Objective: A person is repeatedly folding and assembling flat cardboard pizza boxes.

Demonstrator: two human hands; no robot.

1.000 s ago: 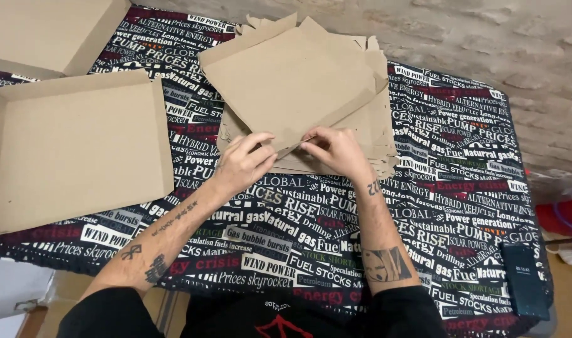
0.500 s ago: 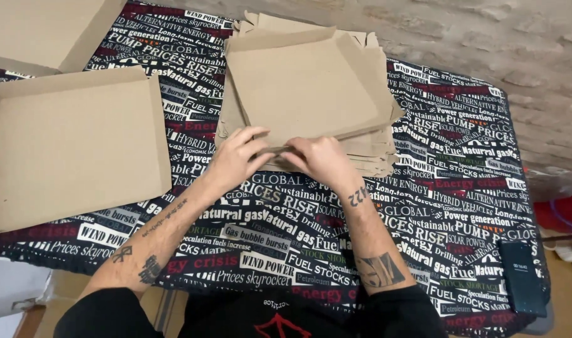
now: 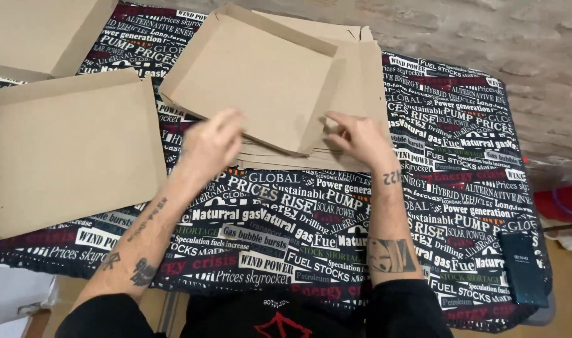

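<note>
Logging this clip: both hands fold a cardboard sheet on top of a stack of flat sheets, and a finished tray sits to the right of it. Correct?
Not quite. The head view shows the finished tray left of the stack, not right. The rest holds: left hand and right hand fold the sheet on the stack.

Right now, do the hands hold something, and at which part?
Both hold the top cardboard sheet: left hand at its near edge, right hand at the folded-up right flap.

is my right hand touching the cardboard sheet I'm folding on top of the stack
Touching. The head view shows the right hand with its fingers pressed against the raised side flap of the cardboard sheet, with no gap visible between them.
</note>
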